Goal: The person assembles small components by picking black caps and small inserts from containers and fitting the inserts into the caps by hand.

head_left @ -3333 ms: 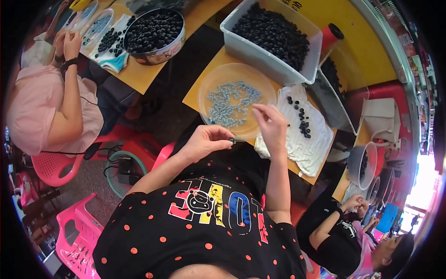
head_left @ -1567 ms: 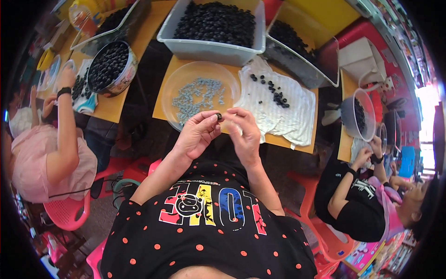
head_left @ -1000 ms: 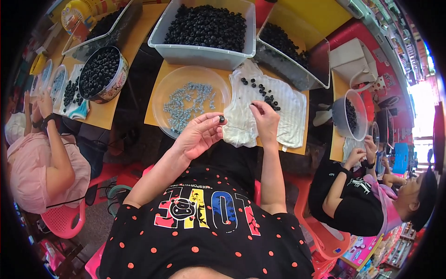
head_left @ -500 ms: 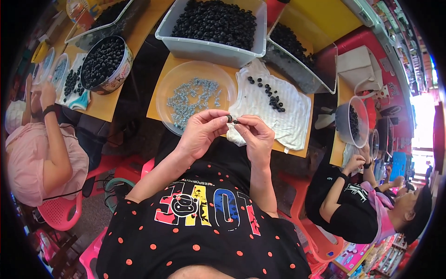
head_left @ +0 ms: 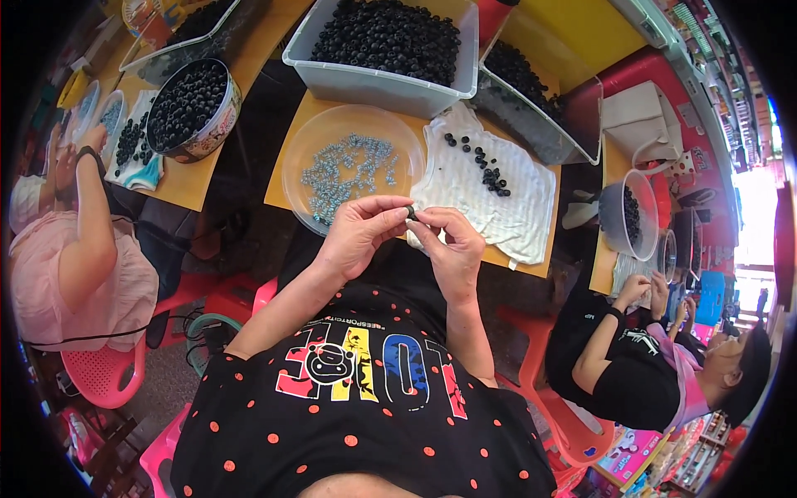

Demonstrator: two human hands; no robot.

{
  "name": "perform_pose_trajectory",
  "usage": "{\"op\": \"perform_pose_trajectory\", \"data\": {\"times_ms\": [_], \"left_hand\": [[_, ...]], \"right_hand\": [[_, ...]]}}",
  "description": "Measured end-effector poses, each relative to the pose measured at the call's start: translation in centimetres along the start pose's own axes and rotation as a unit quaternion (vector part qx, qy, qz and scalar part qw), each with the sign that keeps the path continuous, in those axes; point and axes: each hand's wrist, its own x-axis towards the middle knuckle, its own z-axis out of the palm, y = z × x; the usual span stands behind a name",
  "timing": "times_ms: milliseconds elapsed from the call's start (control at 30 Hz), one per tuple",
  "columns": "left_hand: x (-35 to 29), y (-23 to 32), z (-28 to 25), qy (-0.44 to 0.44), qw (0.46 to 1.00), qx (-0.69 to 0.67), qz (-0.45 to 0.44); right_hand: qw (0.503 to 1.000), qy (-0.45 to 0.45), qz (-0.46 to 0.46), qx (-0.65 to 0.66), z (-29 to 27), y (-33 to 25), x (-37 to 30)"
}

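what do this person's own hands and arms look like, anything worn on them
The left hand and right hand show no gloves, rings or wristbands. The forearms are uncovered. The shirt is black with orange-red dots and a multicoloured print; its short sleeves end near the elbows.

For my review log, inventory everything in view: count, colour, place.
Bead-like piece: at least one, black, picture's centre
Round dish: one, translucent, ahead
Small pieces: many, blue-grey, in the dish
Cloth: one, white, right of the dish
Loose pieces: many, black, on the cloth
Large tub: one, whitish, behind the dish
Second tub: one, translucent, beside it, right
Patterned bucket: one, multicoloured, left
Heaped pieces: uncountable, black, in tubs and bucket
Tables: at least three, tan, left, middle, right
Chairs: several, pink and orange-red, left and right
Co-workers: at least two, pink top left, black top right
Shirt: one, black, orange-red dots, below
Left hand, right hand: bare, both pinching the bead-like piece
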Motion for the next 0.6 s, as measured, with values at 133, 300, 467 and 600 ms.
{"op": "perform_pose_trajectory", "data": {"times_ms": [133, 300, 467, 600], "left_hand": [[0.2, 0.0, -0.5, -0.007, 1.0, 0.014, -0.006], [0.6, 0.1, -1.2, -0.029, 0.998, 0.055, -0.01], [0.8, 0.5, -1.2, -0.072, 0.995, 0.048, -0.053], [0.9, 0.6, -1.5, -0.115, 0.989, -0.001, -0.089]], "right_hand": [[0.999, -0.017, 0.047, 0.007, 0.0, -0.4, -0.3], [0.998, -0.017, 0.04, -0.034, 0.0, -0.6, -0.2], [0.996, -0.029, 0.085, 0.026, -0.2, 0.2, -0.3], [0.994, -0.077, 0.063, 0.055, -0.4, 0.4, -0.4]]}}
